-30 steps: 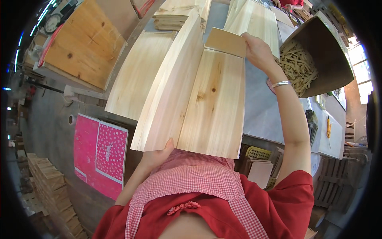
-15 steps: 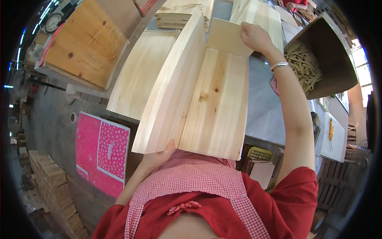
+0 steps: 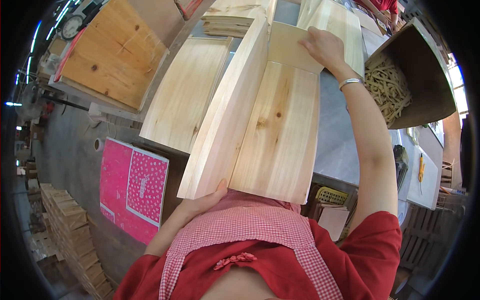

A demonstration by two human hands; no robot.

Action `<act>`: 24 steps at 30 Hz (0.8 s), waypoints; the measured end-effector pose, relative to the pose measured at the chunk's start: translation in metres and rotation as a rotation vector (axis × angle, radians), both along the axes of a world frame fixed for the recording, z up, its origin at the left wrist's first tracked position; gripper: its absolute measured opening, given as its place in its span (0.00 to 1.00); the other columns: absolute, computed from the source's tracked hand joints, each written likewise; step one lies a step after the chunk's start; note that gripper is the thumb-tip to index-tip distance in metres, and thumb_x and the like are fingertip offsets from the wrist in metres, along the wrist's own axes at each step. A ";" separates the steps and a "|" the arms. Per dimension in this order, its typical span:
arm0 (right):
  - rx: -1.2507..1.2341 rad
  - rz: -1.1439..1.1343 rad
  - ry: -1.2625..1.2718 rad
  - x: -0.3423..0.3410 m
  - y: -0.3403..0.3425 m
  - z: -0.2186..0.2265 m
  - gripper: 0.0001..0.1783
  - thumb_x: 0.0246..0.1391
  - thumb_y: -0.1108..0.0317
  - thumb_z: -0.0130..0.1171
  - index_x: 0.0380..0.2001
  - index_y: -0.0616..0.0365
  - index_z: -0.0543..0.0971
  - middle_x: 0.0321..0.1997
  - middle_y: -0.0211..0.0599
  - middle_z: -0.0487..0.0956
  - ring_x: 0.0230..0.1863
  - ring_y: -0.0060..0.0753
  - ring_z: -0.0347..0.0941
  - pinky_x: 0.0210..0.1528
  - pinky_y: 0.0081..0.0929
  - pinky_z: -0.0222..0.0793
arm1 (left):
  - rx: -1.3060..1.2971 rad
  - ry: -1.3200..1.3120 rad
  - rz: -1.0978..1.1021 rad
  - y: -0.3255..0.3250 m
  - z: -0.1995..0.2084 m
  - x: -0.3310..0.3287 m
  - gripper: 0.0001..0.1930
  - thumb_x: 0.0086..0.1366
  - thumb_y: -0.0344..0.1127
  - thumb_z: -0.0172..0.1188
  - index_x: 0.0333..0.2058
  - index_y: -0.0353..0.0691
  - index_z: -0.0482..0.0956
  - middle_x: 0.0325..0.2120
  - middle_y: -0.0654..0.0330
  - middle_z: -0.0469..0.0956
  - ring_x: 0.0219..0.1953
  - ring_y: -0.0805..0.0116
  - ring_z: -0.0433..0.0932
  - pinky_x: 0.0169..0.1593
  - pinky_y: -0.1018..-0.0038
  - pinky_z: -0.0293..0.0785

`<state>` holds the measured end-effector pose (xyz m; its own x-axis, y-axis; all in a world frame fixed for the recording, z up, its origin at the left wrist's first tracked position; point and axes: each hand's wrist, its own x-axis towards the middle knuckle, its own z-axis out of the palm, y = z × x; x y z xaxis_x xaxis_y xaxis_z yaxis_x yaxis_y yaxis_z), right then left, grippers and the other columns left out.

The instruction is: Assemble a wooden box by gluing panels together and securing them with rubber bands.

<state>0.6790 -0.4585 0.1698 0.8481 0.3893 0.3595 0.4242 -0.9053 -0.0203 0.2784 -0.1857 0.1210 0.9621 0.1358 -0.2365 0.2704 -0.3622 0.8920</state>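
Two long pale wooden panels meet in a V in front of me. The left panel (image 3: 225, 110) stands up on its edge, while the knotty right panel (image 3: 280, 135) lies flatter. Across their far end sits a thin tan board (image 3: 289, 44). My right hand (image 3: 325, 49) is closed on the right edge of this board, fingers curled. At the near end, my left hand (image 3: 206, 200) grips the bottom of the left panel, its thumb on the inner side and its other fingers hidden underneath.
Wooden boards (image 3: 185, 85) lie left of the panels, with a stack (image 3: 227, 26) behind. A box of wood shavings (image 3: 425, 70) stands right on the grey table (image 3: 340, 130). An orange-handled tool (image 3: 421, 167) is farther right; a pink printed board (image 3: 117, 185) is at lower left.
The left panel has tilted a little, showing more of its edge. Both hands keep their holds. The whole view has shifted slightly.
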 end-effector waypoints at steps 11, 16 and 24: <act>0.030 0.063 -0.027 0.002 -0.003 0.002 0.21 0.55 0.45 0.61 0.32 0.54 0.77 0.31 0.45 0.82 0.38 0.51 0.79 0.39 0.45 0.73 | -0.131 0.527 0.035 -0.006 0.034 0.007 0.26 0.64 0.43 0.65 0.58 0.38 0.73 0.54 0.53 0.76 0.55 0.63 0.74 0.58 0.70 0.72; 0.056 0.080 -0.014 -0.001 0.001 0.005 0.19 0.54 0.48 0.61 0.32 0.55 0.77 0.31 0.46 0.82 0.38 0.52 0.79 0.40 0.46 0.73 | -0.283 0.467 0.170 -0.008 0.026 0.000 0.26 0.60 0.39 0.68 0.55 0.37 0.74 0.49 0.53 0.77 0.50 0.65 0.76 0.52 0.72 0.76; 0.021 -0.006 0.051 0.005 0.005 0.009 0.19 0.54 0.49 0.61 0.34 0.55 0.78 0.32 0.47 0.82 0.40 0.52 0.79 0.41 0.47 0.74 | -0.031 0.246 0.001 -0.001 0.007 0.002 0.22 0.56 0.35 0.69 0.48 0.34 0.77 0.41 0.52 0.80 0.43 0.65 0.79 0.43 0.71 0.78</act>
